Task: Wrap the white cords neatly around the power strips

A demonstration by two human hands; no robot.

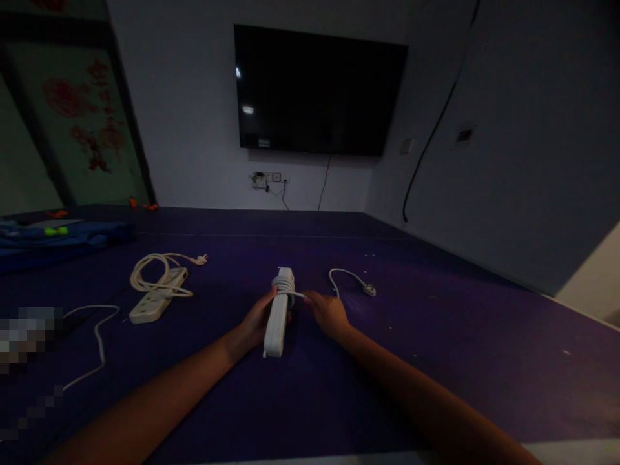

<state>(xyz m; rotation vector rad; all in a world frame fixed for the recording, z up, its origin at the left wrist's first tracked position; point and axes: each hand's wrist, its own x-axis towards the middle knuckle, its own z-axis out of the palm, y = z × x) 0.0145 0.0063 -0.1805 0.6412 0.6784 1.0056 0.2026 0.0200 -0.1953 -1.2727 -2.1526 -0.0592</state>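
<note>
A white power strip (277, 326) is held up on edge in my left hand (259, 318), whose fingers close around its side. Several turns of its white cord (283, 284) wrap around the strip's far half. My right hand (329, 314) pinches the cord just to the right of the strip, with a short stretch pulled between them. Beyond the right hand the cord's free end loops over the purple surface to a plug (369, 289). The fingers of the left hand behind the strip are mostly hidden.
Another power strip (152, 305) lies to the left, its coiled cord resting on top. A thin white cable (101, 336) runs nearer on the left. Blue cloth (92, 234) lies at the far left of the purple surface (445, 349). A television (320, 90) hangs on the wall.
</note>
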